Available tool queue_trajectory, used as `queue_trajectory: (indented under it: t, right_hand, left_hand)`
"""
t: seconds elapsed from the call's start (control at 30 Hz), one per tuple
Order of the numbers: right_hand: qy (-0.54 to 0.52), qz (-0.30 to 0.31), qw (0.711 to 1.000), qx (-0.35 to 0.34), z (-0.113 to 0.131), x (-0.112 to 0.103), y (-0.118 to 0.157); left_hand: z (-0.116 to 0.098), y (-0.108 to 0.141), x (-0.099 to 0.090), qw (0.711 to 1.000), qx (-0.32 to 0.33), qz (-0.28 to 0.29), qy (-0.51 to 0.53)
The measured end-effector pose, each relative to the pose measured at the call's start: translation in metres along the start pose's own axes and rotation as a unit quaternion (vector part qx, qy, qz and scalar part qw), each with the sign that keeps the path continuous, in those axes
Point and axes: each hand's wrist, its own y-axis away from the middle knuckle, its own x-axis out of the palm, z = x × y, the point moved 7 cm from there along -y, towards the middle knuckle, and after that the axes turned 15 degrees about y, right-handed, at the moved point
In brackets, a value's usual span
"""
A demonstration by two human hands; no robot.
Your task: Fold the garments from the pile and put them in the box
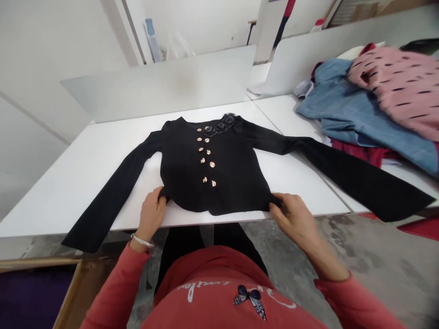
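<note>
A black long-sleeved top (233, 173) lies face up on the white table (85, 169), with gold buttons down its front and a dark fabric rosette at the collar. My left hand (151, 212) pinches the lower left of its hem, and my right hand (290, 212) pinches the lower right. Both hands sit near the table's front edge. The top's left sleeve (99, 214) runs down over that edge. Its right sleeve (366, 183) stretches across the neighbouring table and lies partly against a pile of clothes.
A heap of clothes at the right holds a denim jacket (346, 100), a pink slashed garment (398, 87) and red fabric (360, 153). White partition panels (164, 87) stand behind the tables. A wooden frame (73, 283) holding dark purple cloth sits low at the left, above a concrete floor (343, 256).
</note>
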Motion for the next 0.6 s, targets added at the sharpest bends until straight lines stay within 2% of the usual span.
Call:
queue_trajectory:
  t: [0.13, 0.2, 0.3, 0.4, 0.5, 0.6]
  right_hand:
    - [-0.012, 0.022, 0.989, 0.148, -0.007, 0.007, -0.007]
    - [-0.030, 0.038, 0.984, 0.173, -0.006, 0.007, -0.009]
    - [-0.060, 0.058, 0.983, 0.161, -0.005, 0.003, -0.013]
    - [-0.031, 0.061, 0.985, 0.157, -0.011, -0.010, -0.020]
    - [0.035, 0.054, 0.986, 0.151, -0.019, -0.025, -0.027]
    - [0.079, 0.065, 0.987, 0.122, -0.019, -0.027, -0.027]
  left_hand:
    - [0.001, 0.000, 0.002, 0.997, -0.059, -0.018, 0.046]
    - [0.001, 0.000, 0.002, 0.996, -0.069, -0.026, 0.054]
    - [0.007, -0.001, -0.002, 0.995, -0.066, -0.028, 0.065]
    - [0.015, -0.004, -0.012, 0.997, -0.047, -0.011, 0.054]
    - [0.011, -0.006, -0.023, 1.000, 0.017, 0.013, 0.012]
    - [0.003, -0.001, -0.026, 0.996, 0.074, 0.045, -0.027]
